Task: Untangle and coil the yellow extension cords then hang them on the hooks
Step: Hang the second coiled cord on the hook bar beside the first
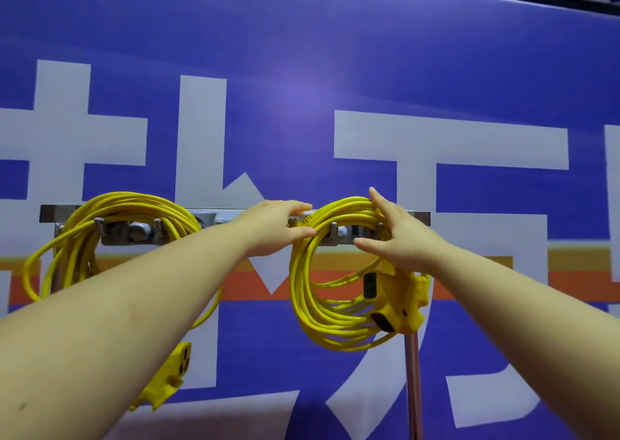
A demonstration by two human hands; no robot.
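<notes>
both hands were up at the hook rail [235, 212], settling the second yellow coil [322, 292] onto the hooks [333, 230]. left hand [278, 226] pinched the coil's upper left strands near the small plug end, fingers curled round them. right hand [391, 235] lay over the top right of the coil with fingers spread fairly straight, pressing the bundle toward the rail, thumb sticking out below; looked like a press more than a grip. hands were apart, one on each side of the coil top. couldn't tell if the loops were actually seated behind a hook or just held against the rail, since the hands covered that spot. the coil's outlet block [396, 308] hung at its lower right, in front of a metal pole [412, 389]. first coil [134, 218] was already hanging on the left hooks, loops loose and uneven, with its outlet end [167, 376] dangling low on a long tail. judgement: nearly done, only seat and release left. risks: if only some strands caught the hook, letting go would drop the rest and the coil would spill open; the heavy outlet block could drag the loops sideways off a short hook; the left coil's slack outer loop [33, 272] could slide off if the rail got bumped. blue banner with white characters [436, 70] sat behind.
</notes>
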